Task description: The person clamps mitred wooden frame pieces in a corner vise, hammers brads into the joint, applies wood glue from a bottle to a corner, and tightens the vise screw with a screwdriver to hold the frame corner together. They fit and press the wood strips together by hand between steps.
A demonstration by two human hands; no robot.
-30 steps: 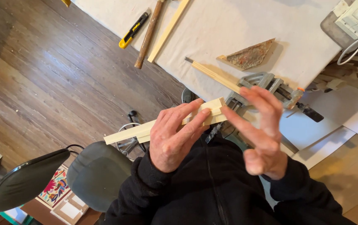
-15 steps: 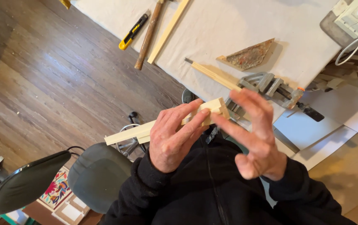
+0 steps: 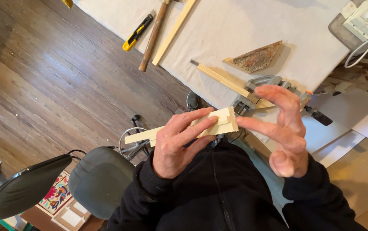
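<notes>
Count, head view: two hands in frame, the left hand (image 3: 179,143) closed around one stack of pale wooden strips (image 3: 184,128), the right hand (image 3: 282,128) with fingers spread and one fingertip at the stack's end. On the cloth-covered table (image 3: 244,25): one yellow-and-black utility knife (image 3: 137,32), one wooden-handled tool (image 3: 154,36), one loose wooden slat (image 3: 173,32), one triangular wooden piece (image 3: 256,57), one metal clamp (image 3: 263,87) gripping one further strip (image 3: 222,79). Off the table: one power strip (image 3: 363,19), two grey chair cushions (image 3: 100,179).
</notes>
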